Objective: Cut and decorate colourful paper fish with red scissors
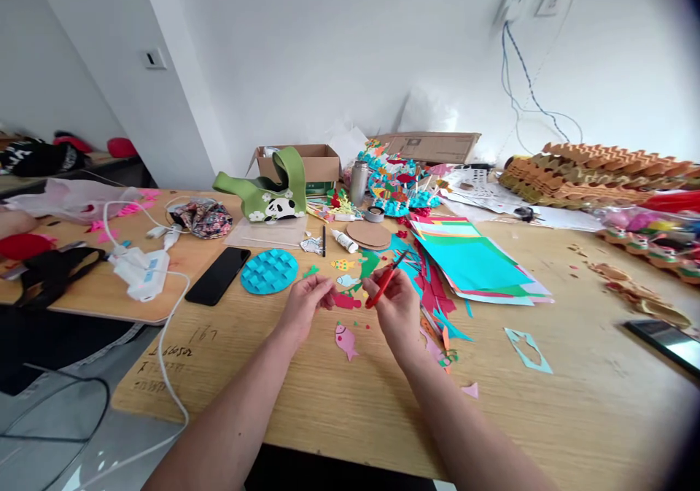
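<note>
My right hand [394, 305] grips a pair of red-handled scissors [386, 283], with the dark blades pointing up and away from me. My left hand [304, 307] is a short way to its left, its fingertips pinching the end of a red paper piece [348, 301]. Just below the hands lies a pink paper fish [346, 341]. Small yellow and pale blue paper fish [348, 280] sit just beyond the fingers. Green and red paper scraps [432, 294] are scattered to the right of my right hand.
A fanned stack of coloured paper [473, 261] lies right of the hands. To the left are a blue folded-paper disc [269, 271], a black phone [217, 276], and white cables [142, 272]. A green panda bag [267, 188] and a cardboard box [298, 166] stand behind.
</note>
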